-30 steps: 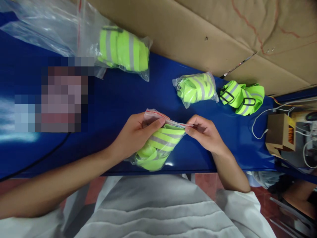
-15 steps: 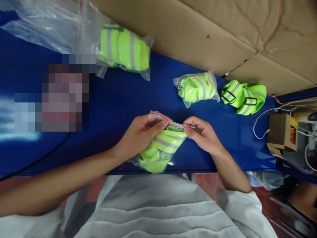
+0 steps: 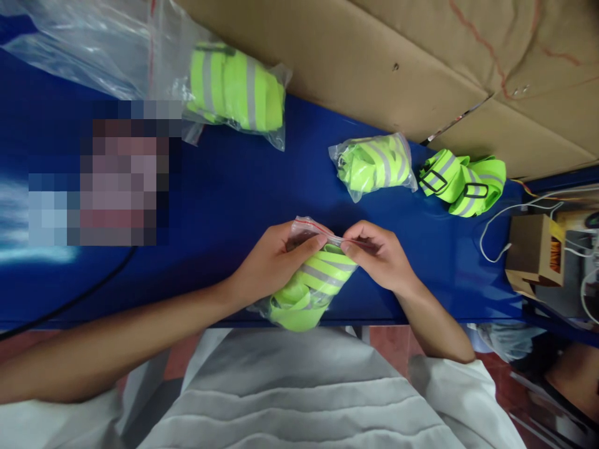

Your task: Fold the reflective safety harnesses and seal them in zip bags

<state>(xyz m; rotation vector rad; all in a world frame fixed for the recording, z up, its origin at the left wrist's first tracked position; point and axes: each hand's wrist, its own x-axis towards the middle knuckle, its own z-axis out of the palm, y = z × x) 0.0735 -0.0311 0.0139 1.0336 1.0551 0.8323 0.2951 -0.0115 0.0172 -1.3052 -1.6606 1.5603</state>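
Note:
A clear zip-lock bag (image 3: 306, 228) with a red seal line lies tilted at the table's front edge. Inside it is a folded neon-green reflective strap (image 3: 299, 308) with grey stripes. My left hand (image 3: 276, 259) pinches the bag's upper edge, thumb on the front. On the right of the same edge, my right hand (image 3: 377, 252) grips the seal between thumb and curled fingers. The two hands are close together along the seal. Part of the bag is hidden behind my left hand.
Beyond my hands lies another bagged green strap (image 3: 374, 163), with a loose green strap with black buckles (image 3: 463, 184) beside it. A larger bagged bundle (image 3: 236, 90) is at back left, near clear plastic bags (image 3: 93, 47). Cardboard (image 3: 374, 62) lines the back. A white cable (image 3: 484, 234) and small box (image 3: 533, 249) are right.
My right hand has slid left along the seal, closer to my left hand. My left hand and the bag have shifted slightly right and toward me.

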